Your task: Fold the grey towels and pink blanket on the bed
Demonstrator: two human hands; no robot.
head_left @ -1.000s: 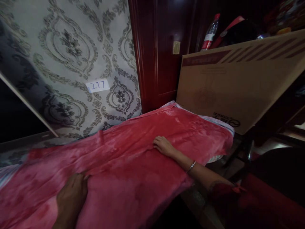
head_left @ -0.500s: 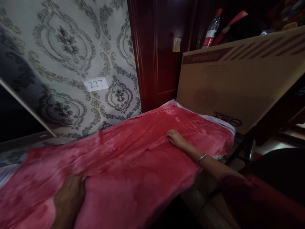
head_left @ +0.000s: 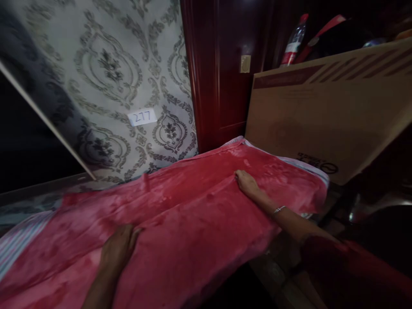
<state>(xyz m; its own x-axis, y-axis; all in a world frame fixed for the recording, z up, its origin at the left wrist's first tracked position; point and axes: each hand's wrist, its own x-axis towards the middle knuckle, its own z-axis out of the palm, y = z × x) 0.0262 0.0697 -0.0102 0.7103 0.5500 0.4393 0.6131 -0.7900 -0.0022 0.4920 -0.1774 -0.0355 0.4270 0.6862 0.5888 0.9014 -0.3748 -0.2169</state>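
Note:
A red plush blanket point(head_left: 199, 227) lies spread over a long flat surface, with soft wrinkles and a raised fold line running between my hands. At the left, my left hand point(head_left: 118, 248) is closed with its fingertips on one end of that fold. Farther off and to the right, my right hand point(head_left: 247, 184) pinches the other end, a bracelet on its wrist. Striped cloth point(head_left: 27, 238) shows beneath the blanket at the left, and striped edging lines its far right border. Exactly how much fabric sits inside each hand is hidden.
Behind the blanket stand a patterned wall with a paper label point(head_left: 142, 116) and a dark red wooden panel point(head_left: 233, 103). A large cardboard box point(head_left: 305, 111) rises at the back right, with a bottle point(head_left: 293, 43) behind its top edge. A dark panel point(head_left: 28, 137) is at the left.
The whole view has shifted, so the wall, box and blanket appear farther right. Both hands keep their hold, and the fold between them looks straighter.

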